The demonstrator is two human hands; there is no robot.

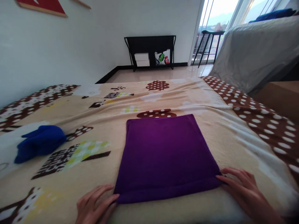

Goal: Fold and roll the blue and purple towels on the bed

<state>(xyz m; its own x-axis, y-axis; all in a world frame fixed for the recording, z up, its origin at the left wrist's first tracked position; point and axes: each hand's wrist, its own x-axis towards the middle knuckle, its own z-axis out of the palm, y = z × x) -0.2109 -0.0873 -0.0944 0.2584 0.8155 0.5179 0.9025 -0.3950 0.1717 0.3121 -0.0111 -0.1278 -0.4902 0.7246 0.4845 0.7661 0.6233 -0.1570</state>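
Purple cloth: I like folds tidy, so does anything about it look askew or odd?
Nothing stands out. The purple cloth lies flat and square on the blanket, left hand and right hand at its near corners. Only the blue cloth lies bunched, off left.

At the centre of the frame lies a plain deep-purple cloth [165, 155]. The blanket [210, 102] under it is beige, with brown white-dotted patches and a dotted brown border at right. A royal-blue cloth [39, 143] sits at left. The shelf [150, 51] at upper centre is black; the cover [254, 53] at upper right, grey.
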